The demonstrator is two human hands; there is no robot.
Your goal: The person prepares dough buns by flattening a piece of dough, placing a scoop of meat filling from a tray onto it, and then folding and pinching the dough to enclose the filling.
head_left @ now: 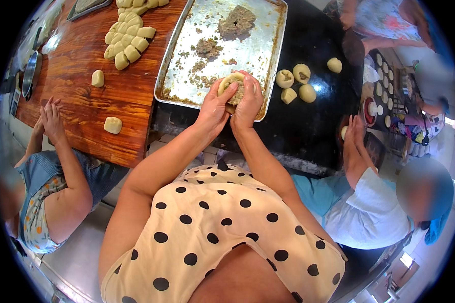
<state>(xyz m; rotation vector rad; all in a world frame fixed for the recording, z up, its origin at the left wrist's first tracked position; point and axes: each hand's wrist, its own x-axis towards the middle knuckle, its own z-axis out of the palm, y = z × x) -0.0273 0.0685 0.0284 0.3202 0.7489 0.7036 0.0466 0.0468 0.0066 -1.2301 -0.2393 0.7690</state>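
My left hand (215, 105) and my right hand (248, 101) are cupped together around a piece of pale dough (231, 81) with dark brownish filling showing inside it. They hover over the near edge of a metal baking tray (187, 96). The tray carries clumps and crumbs of brown filling (236, 21). My fingers wrap the dough's sides, so its underside is hidden.
Several filled dough balls (301, 73) sit on the black counter (318, 126) right of the tray. Cut dough pieces (127, 39) lie on the wooden table (76, 96). A person at left rolls dough between their palms (49, 118); another person's hands (355, 139) work at right.
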